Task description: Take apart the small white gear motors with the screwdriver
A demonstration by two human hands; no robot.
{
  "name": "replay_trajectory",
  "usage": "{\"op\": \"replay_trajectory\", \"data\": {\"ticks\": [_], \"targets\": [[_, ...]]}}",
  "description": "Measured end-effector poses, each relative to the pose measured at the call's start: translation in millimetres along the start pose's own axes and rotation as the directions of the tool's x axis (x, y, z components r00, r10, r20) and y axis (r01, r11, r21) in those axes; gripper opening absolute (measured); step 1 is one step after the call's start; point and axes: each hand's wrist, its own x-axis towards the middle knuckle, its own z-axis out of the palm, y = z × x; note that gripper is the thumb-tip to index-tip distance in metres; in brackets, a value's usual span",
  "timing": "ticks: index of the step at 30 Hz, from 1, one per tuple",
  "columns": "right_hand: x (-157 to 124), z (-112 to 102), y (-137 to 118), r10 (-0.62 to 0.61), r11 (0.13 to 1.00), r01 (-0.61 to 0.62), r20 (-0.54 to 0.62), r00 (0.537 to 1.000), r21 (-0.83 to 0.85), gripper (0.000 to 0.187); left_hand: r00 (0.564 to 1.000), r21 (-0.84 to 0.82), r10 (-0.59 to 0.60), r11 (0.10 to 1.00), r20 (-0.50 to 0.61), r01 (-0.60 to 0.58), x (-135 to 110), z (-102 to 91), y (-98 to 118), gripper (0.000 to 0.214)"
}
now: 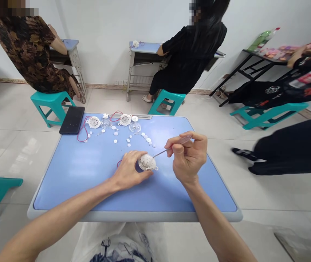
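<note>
My left hand (129, 171) grips a round white-and-clear plastic housing (146, 162) by its side, with a red wire (118, 163) showing just beyond my fingers. My right hand (188, 157) pinches a thin screwdriver (172, 147) with a translucent handle. Its metal shaft reaches to the housing's face, and the tip seems to touch it. Farther up the blue desk (76, 182) lie two more white housings (94, 122) (125, 119) with red wires, two clear domes (106, 123) (135, 127), and several small white discs (115, 141).
A dark tablet (72, 120) lies at the desk's far left corner. Teal stools stand around the desk. Two seated people (28, 49) (191, 51) work at desks by the far wall. A person's black-clad legs (289, 149) are at the right.
</note>
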Motion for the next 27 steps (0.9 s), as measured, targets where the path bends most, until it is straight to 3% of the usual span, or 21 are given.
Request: {"op": "replay_trajectory", "data": {"ticks": [11,27], "targets": [[-1.1,0.4,-0.6,0.022,1.000,-0.022,0.013,1.000,-0.017,0.030,1.000,-0.005,-0.007,1.000,0.006,0.007,0.2,-1.4,1.1,0.052],[-2.0,-2.7,-1.1,0.002,1.000,0.000,0.069,0.998,-0.023,0.019,0.999,-0.027,-0.015,1.000,0.030,0.015,0.0,-2.4,1.4,0.053]]}}
